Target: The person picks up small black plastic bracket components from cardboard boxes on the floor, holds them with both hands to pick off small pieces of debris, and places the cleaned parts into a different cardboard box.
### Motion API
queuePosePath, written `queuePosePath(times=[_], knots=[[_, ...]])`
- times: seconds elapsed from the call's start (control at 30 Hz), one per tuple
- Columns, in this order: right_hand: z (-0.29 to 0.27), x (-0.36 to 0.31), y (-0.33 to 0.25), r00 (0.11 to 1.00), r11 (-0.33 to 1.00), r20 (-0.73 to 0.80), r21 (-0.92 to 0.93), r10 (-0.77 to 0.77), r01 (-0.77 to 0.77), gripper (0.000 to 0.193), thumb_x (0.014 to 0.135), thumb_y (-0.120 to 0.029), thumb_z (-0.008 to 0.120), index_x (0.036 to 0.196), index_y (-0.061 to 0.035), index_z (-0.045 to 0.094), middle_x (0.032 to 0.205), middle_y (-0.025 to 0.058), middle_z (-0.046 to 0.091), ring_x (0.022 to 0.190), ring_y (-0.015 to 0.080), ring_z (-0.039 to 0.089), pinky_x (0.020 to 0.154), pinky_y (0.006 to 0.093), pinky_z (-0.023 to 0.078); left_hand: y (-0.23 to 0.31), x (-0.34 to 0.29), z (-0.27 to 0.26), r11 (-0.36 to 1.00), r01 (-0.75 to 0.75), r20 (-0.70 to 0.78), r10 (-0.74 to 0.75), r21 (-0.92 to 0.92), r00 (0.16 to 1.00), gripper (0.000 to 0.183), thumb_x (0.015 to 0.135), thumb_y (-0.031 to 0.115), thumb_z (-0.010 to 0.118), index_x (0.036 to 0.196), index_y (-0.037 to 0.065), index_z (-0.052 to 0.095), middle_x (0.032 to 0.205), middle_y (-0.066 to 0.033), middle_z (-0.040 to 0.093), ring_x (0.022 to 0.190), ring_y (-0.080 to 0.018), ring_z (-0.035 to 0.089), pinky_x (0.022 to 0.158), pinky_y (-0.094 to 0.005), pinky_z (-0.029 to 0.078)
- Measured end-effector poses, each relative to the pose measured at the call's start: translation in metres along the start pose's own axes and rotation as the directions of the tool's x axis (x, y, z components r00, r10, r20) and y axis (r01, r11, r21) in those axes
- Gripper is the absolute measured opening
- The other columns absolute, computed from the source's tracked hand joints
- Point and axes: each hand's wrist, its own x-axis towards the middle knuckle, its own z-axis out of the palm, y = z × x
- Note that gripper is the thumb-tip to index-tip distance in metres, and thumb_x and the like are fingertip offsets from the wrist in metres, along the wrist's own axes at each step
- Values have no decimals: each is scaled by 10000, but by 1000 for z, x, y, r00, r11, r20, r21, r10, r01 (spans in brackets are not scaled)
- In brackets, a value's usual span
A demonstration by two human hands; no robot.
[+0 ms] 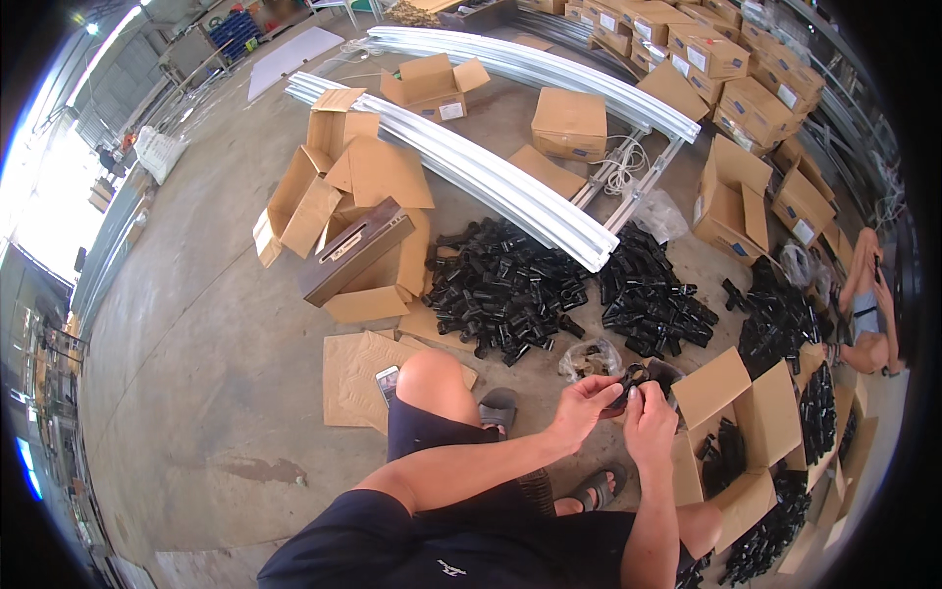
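Note:
In front of my knees, my left hand (581, 412) pinches a small black fitting (636, 376) with a ring-shaped end. My right hand (651, 426) has its thumb and fingers closed on the same part from the right. Just beyond the hands lies a clear plastic bag (591, 360) with small pieces in it, too small to make out. To the right of my right hand stands an open cardboard box (713, 391), with black fittings (724, 457) at its bottom.
Heaps of black fittings (505, 294) cover the floor ahead. Long white metal profiles (491, 187) lie beyond them on a frame. Opened cartons (378, 172) and a brown case (358, 253) sit left. A phone (388, 383) rests on flat cardboard. Another person (868, 314) is at the far right.

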Motion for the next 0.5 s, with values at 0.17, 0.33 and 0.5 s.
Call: queuePosePath(times=[0.17, 0.33, 0.5], knots=[[0, 2, 14, 1000, 994, -21, -107, -23, 21, 261, 1024, -203, 598, 839, -19, 599, 783, 203, 647, 742, 436, 647, 639, 523, 479, 2, 12, 1, 998, -63, -89, 62, -13, 994, 228, 1012, 129, 678, 1191, -12, 665, 1133, -64, 698, 1035, -180, 684, 951, -398, 613], [-29, 6, 17, 994, 998, -105, -63, 6, -13, 199, 963, -184, 690, 838, -45, 620, 795, 173, 653, 733, 409, 649, 618, 483, 488, 21, 57, -38, 950, -309, -204, 294, -48, 934, 168, 1026, 210, 637, 1151, 127, 561, 928, 54, 541, 853, -95, 540, 837, -378, 497], [-134, 4, 26, 967, 981, -166, 56, 195, -188, 207, 967, -192, 714, 869, -14, 671, 669, 130, 581, 552, 214, 535, 561, 334, 449, 8, 40, -31, 983, -154, -291, 176, 99, 940, 575, 1010, 271, 696, 1501, 53, 491, 1493, -82, 561, 1391, -236, 523, 1169, -435, 354]])
